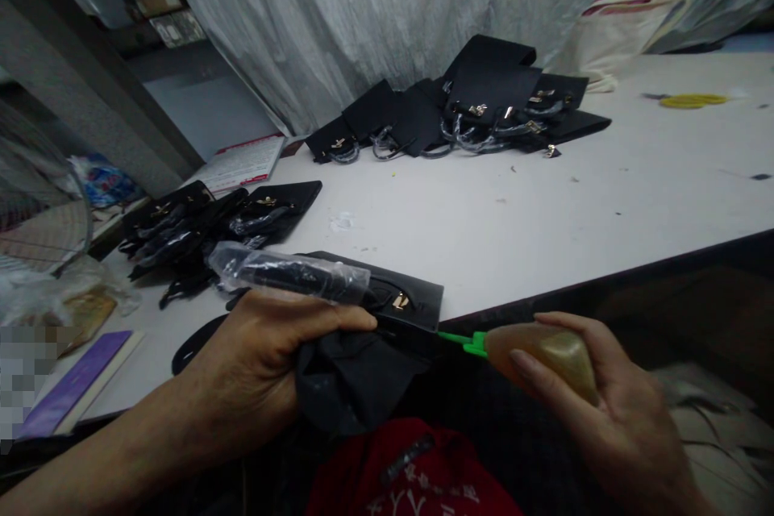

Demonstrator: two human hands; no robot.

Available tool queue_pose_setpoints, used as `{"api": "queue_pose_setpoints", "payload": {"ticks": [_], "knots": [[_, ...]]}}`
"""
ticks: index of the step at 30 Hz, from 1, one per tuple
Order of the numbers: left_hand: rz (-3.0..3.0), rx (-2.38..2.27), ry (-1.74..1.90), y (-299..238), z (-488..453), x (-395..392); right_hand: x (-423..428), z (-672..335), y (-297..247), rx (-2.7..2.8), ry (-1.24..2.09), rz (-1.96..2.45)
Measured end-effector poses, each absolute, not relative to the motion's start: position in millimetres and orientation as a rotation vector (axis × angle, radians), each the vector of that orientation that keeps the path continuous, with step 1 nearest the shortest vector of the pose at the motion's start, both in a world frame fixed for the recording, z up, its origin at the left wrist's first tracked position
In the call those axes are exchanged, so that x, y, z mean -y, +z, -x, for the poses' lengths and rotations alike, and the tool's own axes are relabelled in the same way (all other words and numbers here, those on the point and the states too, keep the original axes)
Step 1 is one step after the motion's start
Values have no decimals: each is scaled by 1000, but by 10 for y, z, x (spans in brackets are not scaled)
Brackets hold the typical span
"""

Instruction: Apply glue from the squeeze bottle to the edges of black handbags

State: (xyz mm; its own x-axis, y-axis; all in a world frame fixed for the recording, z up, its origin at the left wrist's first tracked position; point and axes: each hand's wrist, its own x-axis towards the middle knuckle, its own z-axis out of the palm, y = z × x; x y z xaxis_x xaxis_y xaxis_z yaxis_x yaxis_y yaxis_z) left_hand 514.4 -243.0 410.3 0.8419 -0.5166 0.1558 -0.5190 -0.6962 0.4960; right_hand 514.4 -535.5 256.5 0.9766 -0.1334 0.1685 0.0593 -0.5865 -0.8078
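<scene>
My left hand [266, 347] is closed on a black handbag [363, 379] at the table's near edge, thumb pressed along its top. The bag has a small gold fitting, and a handle [290, 274] wrapped in clear plastic lies across it above my hand. In my right hand [610, 395] is a squeeze bottle [544, 355] of amber liquid with a green nozzle. The nozzle's thin tip points left and meets, or nearly meets, the bag's right edge. The far side of the bag under my left fingers is hidden.
Black bags with plastic-wrapped handles [423, 113] lie piled at the table's back; more bags [223, 226] are heaped at left. Yellow-handled snips [689, 100] and a cream cloth bag [622, 32] sit at right. A purple strip [76, 383] and a fan guard [42, 193] are at left.
</scene>
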Motion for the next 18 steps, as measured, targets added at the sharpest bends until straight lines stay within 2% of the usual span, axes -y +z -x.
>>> {"api": "queue_pose_setpoints", "payload": {"ticks": [4,18], "knots": [[-2469,740,-17,4114,-5102,2448,5331,-5108,2607,-164,-238,2104],[-2494,752,-17,4071,-5022,2376,5296,-5065,2659,-40,-102,2084]]}}
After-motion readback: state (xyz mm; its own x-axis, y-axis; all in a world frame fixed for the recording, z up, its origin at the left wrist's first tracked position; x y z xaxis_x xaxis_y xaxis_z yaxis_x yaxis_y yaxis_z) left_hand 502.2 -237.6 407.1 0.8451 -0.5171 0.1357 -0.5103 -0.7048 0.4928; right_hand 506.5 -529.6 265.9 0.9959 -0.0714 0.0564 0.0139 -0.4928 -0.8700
